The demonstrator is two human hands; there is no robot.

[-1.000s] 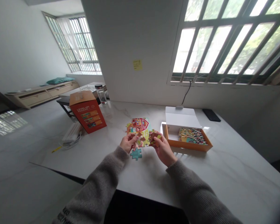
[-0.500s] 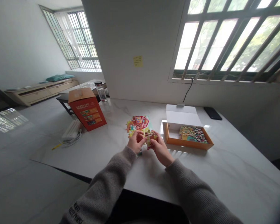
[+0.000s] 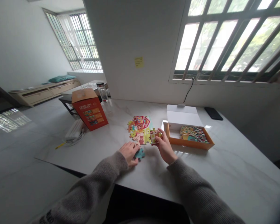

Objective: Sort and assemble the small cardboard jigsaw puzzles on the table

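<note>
My left hand [image 3: 129, 152] is low over the table, thumb and fingers closed about the left edge of teal puzzle pieces [image 3: 140, 154]. In my right hand [image 3: 165, 147] is a small stack of puzzle pieces [image 3: 154, 137], gripped between thumb and fingers. A partly joined jigsaw puzzle [image 3: 140, 124] lies flat just beyond both hands, showing a red barn at its far side and pink and yellow parts nearer me. The held stack hides part of its right side.
To the right, an orange box [image 3: 191, 142] with its white lid raised holds many puzzle pieces [image 3: 193, 133]. A red puzzle carton [image 3: 91, 112] stands at left, beside a white power strip with cables [image 3: 74, 130]. Farther back are a clear bottle [image 3: 103, 93] and a black phone [image 3: 213, 113].
My left hand has left the stack and moved down and left to the teal pieces. The right hand keeps the stack and has shifted slightly right, uncovering more of the puzzle.
</note>
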